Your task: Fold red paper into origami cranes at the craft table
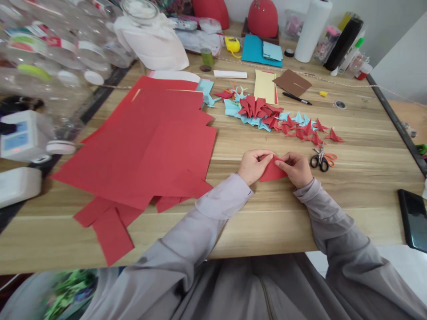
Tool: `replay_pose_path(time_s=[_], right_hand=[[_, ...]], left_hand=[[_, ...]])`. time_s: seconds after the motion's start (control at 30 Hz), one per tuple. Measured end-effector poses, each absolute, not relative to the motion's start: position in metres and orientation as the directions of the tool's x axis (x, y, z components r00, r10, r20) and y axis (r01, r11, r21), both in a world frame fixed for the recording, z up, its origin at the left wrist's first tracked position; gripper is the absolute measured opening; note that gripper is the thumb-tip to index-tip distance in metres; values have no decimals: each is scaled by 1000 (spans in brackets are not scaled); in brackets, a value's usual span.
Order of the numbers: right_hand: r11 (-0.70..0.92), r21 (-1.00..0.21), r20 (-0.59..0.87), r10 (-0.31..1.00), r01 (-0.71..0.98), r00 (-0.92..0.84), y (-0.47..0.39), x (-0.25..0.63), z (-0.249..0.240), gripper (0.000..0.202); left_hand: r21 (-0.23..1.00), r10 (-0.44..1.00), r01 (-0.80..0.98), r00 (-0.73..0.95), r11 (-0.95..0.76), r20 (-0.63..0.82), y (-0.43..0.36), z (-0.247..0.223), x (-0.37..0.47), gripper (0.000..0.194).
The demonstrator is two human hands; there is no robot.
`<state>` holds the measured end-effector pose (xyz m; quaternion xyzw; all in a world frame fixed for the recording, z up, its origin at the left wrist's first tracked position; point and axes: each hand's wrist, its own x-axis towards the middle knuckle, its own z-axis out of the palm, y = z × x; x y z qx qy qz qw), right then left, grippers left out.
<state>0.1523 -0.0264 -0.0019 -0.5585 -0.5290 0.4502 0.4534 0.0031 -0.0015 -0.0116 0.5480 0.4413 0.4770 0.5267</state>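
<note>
Layout of the table (pixel 267 235). Centre front: paper (pixel 271 174) between the left hand (pixel 252 167) and the right hand (pixel 296 169). Left of the 2 hands: sheets (pixel 150 142), with bottles (pixel 76 51) behind and farther left. Behind the hands: cranes (pixel 255 109), then the pen (pixel 296 98), with the tape measure (pixel 232 44) farther back and left. Just right of the right hand: scissors (pixel 320 161); near right corner: phone (pixel 415 218); right rear: roll (pixel 312 33).

Well to the right of the right hand (pixel 297 170), a black phone (pixel 414 218) lies flat. Far beyond that hand stand a white roll (pixel 312 31) and a black cylinder (pixel 344 43). Beyond the left hand (pixel 252 167) sits a yellow tape measure (pixel 232 44); well to its left, clear plastic bottles (pixel 71 46) crowd near a white boxy device (pixel 28 137).
</note>
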Motion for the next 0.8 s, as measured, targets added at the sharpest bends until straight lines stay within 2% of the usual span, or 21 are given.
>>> replay_pose_path(time_s=[0.23,0.8], right_hand=[[-65,-985,-59,997,159,39,-26,153,-2,38],[-102,-988,-104,995,112,-10,-24,155,-3,44]], left_hand=[[996,981,-79,193,39,-23,0,-8,2,16],[993,979,-101,201,57,-36,3,-7,3,16]])
